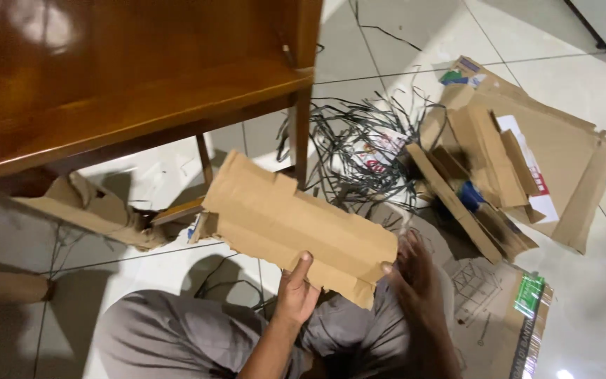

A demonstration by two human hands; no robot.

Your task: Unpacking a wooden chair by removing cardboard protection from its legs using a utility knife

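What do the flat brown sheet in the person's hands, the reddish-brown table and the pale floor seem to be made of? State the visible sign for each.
Flat brown sheet: looks like cardboard, matte, with torn ragged edges and creases.
Reddish-brown table: apparently varnished wood; grain and glossy reflections show.
Pale floor: probably glazed tile, given the grout lines and shine.
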